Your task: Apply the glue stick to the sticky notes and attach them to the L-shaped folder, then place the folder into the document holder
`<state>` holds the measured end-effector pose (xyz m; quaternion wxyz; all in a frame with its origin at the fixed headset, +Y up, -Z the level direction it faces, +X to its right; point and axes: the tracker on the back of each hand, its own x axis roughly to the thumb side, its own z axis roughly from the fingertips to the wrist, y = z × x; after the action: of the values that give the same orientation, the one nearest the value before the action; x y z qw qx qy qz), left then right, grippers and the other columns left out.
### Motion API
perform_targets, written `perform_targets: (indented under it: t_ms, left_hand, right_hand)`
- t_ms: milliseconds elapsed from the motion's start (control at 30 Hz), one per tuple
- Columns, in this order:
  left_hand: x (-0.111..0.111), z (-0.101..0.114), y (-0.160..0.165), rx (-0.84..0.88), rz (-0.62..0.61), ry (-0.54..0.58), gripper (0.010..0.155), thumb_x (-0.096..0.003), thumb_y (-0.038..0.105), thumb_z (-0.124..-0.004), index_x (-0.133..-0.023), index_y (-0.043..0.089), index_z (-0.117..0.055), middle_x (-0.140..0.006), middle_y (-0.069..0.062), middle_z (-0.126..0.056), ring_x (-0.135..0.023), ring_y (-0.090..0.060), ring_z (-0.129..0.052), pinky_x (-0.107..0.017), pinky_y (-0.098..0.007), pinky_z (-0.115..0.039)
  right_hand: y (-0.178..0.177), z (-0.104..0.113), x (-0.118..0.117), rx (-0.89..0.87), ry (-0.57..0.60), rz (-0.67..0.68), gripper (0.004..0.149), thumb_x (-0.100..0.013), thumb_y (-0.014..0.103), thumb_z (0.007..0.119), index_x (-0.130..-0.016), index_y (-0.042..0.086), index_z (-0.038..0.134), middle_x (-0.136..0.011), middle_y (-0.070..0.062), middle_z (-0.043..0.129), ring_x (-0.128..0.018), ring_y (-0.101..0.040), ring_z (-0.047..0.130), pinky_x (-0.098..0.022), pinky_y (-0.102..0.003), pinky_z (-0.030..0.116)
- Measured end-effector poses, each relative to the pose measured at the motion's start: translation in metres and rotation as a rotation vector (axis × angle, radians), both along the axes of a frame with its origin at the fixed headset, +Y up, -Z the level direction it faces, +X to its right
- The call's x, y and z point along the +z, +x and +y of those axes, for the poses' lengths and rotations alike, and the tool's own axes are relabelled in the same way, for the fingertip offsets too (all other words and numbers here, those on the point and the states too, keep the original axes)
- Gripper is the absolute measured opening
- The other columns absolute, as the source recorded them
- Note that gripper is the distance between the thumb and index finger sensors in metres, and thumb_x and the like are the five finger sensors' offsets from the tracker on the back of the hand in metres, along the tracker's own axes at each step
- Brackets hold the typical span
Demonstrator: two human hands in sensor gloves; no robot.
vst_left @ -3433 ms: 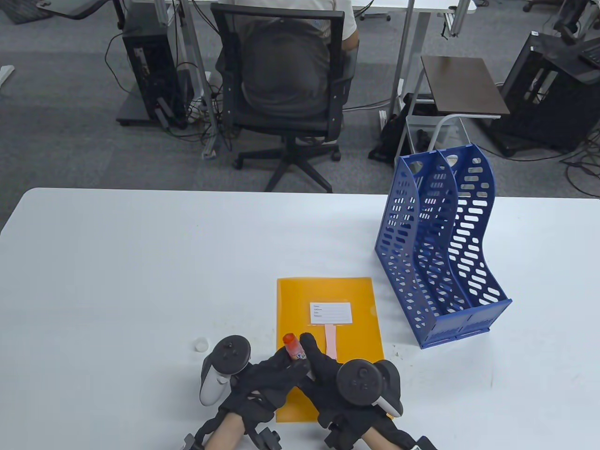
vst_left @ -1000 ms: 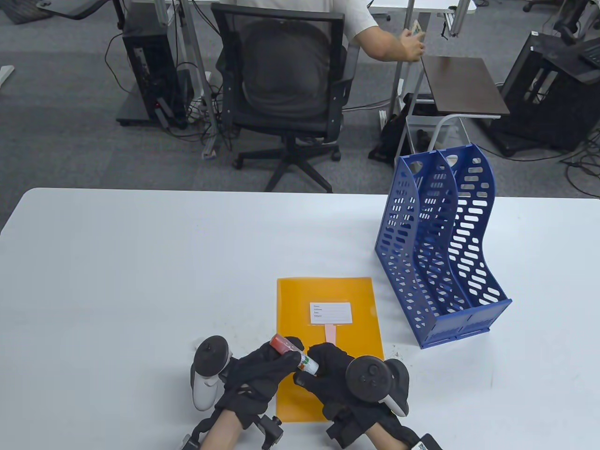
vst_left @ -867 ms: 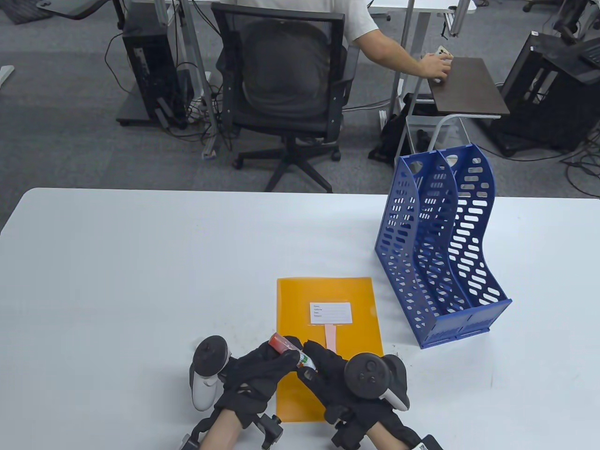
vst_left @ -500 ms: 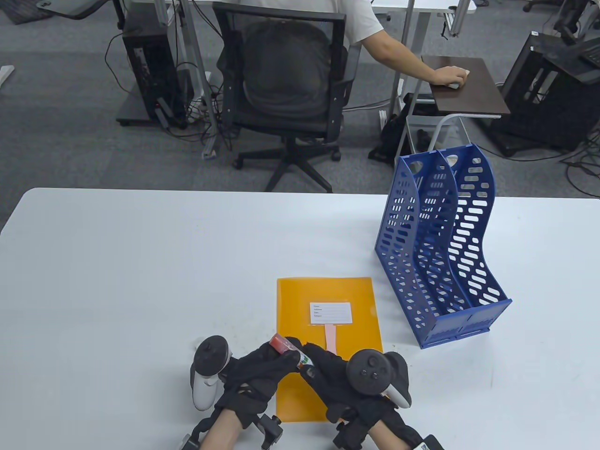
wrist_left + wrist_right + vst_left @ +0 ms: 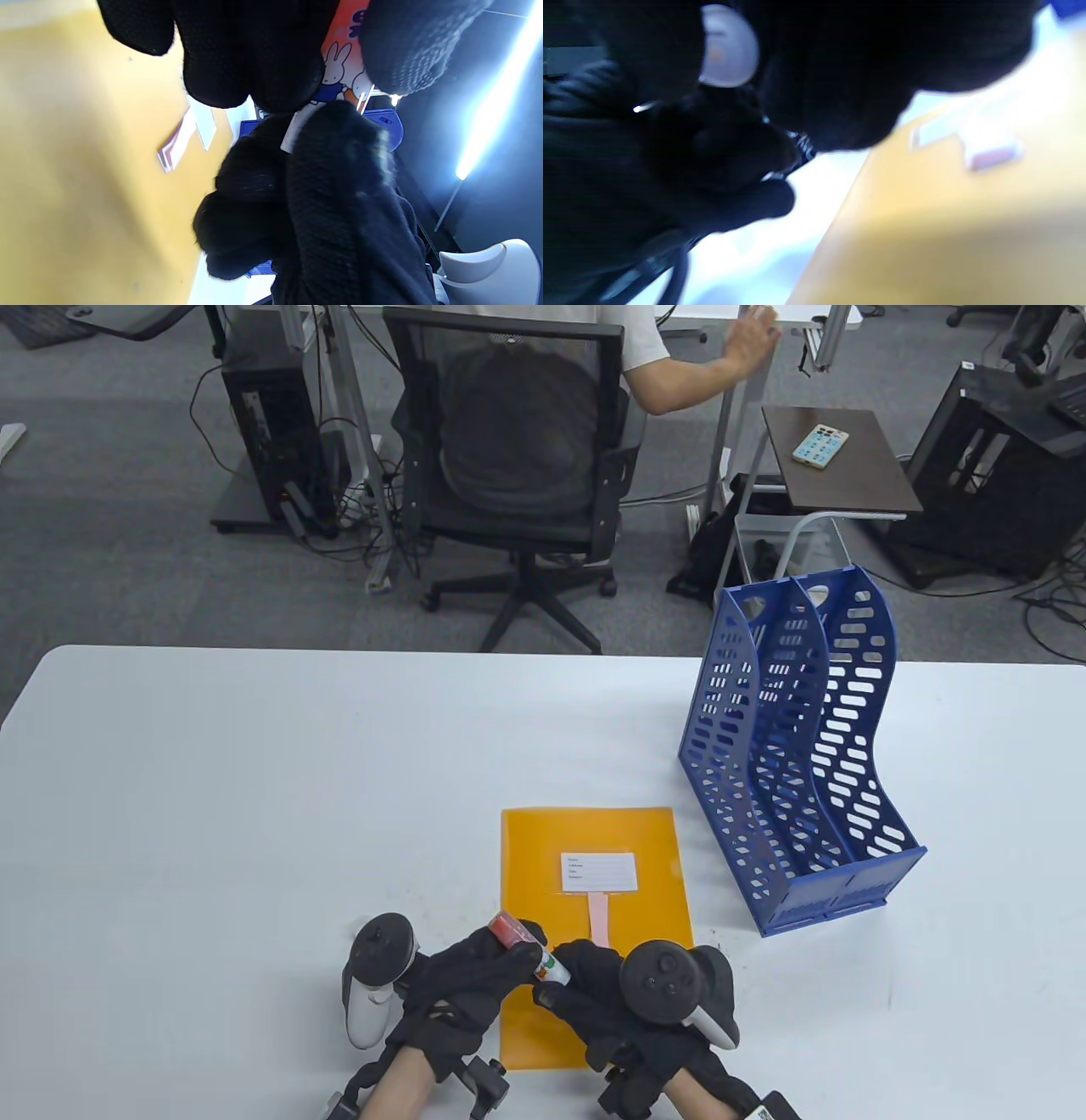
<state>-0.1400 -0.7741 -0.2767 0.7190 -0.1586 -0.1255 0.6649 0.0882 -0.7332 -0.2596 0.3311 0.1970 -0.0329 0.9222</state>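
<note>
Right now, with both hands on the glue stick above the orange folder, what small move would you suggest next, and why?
Probably bring the glue stick down onto the pink sticky note. Both the left hand and the right hand grip it, and the note lies bare on the folder just beyond them.

Grey carpet floor, white table in front. Person in black mesh office chair (back turned), 1 dark side table holding a phone, PC tower left.
</note>
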Motion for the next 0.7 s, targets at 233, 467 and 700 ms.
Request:
perform_targets:
  t_ms: [233,467,700]
  left_hand:
    - [0.000,-0.002,-0.002,-0.046,0.020,-0.003,0.061,-0.0481,0.052,-0.083,-0.093,0.012,-0.077,-0.075,-0.006,-0.096,-0.080,-0.032,-0.090,-0.067,-0.065,-0.063]
    - [0.001,0.002,0.000,0.021,0.014,0.000,0.061,-0.0487,0.053,-0.082,-0.094,0.013,-0.076,-0.076,-0.005,-0.096,-0.081,-0.031,-0.090,-0.067,-0.064,-0.064]
    - [0.000,0.000,-0.003,-0.030,0.012,0.000,0.061,-0.0482,0.052,-0.083,-0.094,0.012,-0.077,-0.076,-0.006,-0.097,-0.081,-0.032,-0.091,-0.067,-0.065,-0.064]
  right_hand:
    - [-0.003,-0.011,-0.006,-0.104,-0.194,0.122,0.067,-0.050,0.049,0.063,-0.089,-0.004,0.074,-0.075,-0.024,0.091,-0.046,-0.034,0.101,-0.025,-0.044,0.085]
    - [0.010,-0.012,-0.010,-0.268,-0.211,0.088,0.068,-0.043,0.056,0.079,-0.088,0.005,0.074,-0.074,-0.017,0.091,-0.042,-0.031,0.101,-0.023,-0.043,0.086]
    - [0.009,-0.011,-0.012,-0.188,-0.201,0.084,0.062,-0.043,0.051,0.080,-0.082,0.003,0.078,-0.070,-0.017,0.094,-0.042,-0.028,0.102,-0.023,-0.041,0.086]
